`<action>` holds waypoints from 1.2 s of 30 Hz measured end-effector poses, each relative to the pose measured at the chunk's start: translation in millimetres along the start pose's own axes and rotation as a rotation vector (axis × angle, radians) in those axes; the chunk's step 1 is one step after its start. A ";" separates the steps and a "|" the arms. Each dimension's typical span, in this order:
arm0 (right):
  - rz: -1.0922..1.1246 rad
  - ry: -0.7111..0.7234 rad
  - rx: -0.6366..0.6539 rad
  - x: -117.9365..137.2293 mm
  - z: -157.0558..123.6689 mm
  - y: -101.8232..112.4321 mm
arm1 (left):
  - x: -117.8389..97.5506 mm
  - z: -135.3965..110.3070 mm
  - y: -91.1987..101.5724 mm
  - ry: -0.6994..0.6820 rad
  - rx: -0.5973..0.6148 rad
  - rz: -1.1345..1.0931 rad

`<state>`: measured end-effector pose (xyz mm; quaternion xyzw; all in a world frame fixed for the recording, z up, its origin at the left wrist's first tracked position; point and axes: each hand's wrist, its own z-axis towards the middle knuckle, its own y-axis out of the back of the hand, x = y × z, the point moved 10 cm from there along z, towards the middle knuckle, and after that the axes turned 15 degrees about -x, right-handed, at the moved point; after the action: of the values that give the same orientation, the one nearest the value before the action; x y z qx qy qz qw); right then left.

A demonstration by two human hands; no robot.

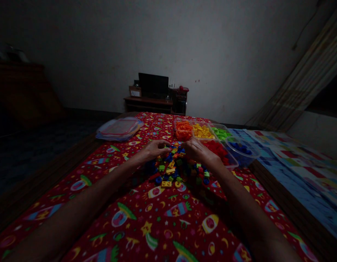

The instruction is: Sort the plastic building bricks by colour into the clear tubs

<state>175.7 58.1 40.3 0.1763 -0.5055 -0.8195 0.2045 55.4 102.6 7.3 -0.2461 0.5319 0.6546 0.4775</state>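
Note:
A pile of small mixed-colour plastic bricks [177,170] lies on the red patterned cloth [163,222] in front of me. My left hand [154,149] rests at the pile's far left edge with its fingers curled inward over the bricks. My right hand [197,151] lies on the pile's far right side, fingers bent down into the bricks. Whether either hand holds a brick is hidden in the dim light. Behind the hands stand clear tubs of sorted bricks: orange [184,130], yellow [202,131], green [221,133], red [219,149] and blue [242,150].
A stack of clear container lids [119,129] lies at the far left of the cloth. A blue patterned mat [299,163] covers the surface to the right. A low desk with a dark screen [153,86] stands against the back wall. The room is dim.

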 end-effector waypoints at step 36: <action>0.395 -0.162 -0.159 -38.4 11.8 31.4 | -3.3 -3.5 3.8 0.168 -0.055 -0.241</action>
<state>207.7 74.0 76.8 -0.0091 -0.4786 -0.8124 0.3329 52.8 98.2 10.7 -0.3749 0.5185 0.5840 0.4995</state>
